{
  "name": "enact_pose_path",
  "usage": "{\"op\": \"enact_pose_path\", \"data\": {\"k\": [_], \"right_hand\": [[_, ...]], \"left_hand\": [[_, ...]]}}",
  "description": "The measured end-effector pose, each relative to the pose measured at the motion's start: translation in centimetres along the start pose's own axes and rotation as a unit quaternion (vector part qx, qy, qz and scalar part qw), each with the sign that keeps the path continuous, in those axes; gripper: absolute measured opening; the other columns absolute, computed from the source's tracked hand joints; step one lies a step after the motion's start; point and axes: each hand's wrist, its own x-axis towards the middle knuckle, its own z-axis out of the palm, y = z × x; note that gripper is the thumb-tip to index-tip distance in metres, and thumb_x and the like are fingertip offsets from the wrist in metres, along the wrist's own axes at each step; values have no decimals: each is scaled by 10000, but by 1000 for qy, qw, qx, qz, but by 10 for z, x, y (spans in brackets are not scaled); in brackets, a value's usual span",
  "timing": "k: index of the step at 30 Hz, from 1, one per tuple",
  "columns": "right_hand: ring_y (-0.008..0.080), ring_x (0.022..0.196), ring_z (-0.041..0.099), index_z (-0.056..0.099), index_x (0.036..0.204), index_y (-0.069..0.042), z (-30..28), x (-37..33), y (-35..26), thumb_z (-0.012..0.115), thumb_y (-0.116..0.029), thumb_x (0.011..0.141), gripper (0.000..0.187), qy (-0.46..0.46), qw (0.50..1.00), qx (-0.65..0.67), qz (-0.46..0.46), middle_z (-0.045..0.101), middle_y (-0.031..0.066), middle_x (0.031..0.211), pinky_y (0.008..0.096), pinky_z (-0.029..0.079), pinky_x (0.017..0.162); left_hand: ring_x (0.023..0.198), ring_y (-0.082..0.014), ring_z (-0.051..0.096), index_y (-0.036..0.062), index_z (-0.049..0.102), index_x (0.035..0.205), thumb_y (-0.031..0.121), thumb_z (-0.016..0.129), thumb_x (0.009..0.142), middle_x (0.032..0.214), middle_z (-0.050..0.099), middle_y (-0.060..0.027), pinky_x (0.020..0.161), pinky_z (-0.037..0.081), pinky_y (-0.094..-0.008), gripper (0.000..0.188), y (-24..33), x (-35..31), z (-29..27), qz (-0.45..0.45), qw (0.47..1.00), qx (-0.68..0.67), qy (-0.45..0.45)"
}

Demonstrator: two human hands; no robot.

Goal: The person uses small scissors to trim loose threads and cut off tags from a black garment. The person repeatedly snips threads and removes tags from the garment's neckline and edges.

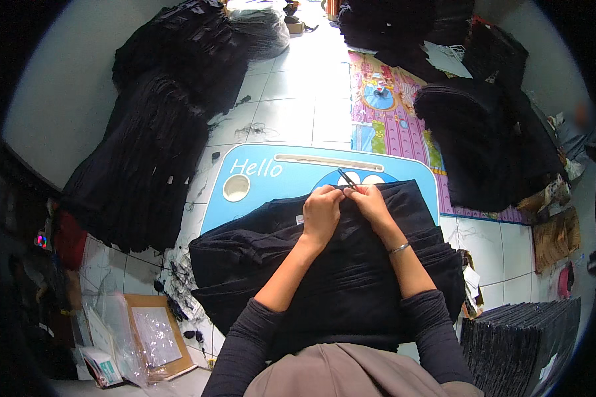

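A stack of black garments (324, 278) lies over a small blue lap table (271, 175) in front of me. My left hand (322, 213) pinches the top garment's fabric near its far edge. My right hand (371, 202) sits right beside it, holding a small pair of black snips (346, 178) whose tips point away from me over the blue tabletop. A thin bracelet circles my right wrist. Both hands touch each other above the cloth.
Tall piles of black clothing (152, 139) line the left wall and more black clothing (483, 132) sits at the back right. A colourful play mat (384, 112) covers the tiled floor. Plastic bags and cardboard (146, 337) lie at lower left; a dark flat stack (523, 344) at lower right.
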Motion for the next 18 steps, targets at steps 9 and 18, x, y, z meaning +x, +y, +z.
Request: {"op": "enact_pose_path", "data": {"k": [9,18], "right_hand": [[343,658,651,665,798,-11,5,-17,-35,636,-437,901,439,90,984,-128,-85,626,173,655,441,437,593],[226,572,610,642,711,-105,3,-70,-62,713,-450,773,358,173,814,-484,-271,577,39,708,331,481,543]], "left_hand": [[694,-64,584,-24,696,972,119,663,918,801,649,-8,633,499,-222,156,-25,-13,-6,-284,918,-267,-71],[757,-73,589,-30,666,1006,141,635,947,866,644,-9,672,515,-234,183,-29,-10,-4,-317,893,-310,-77]]}}
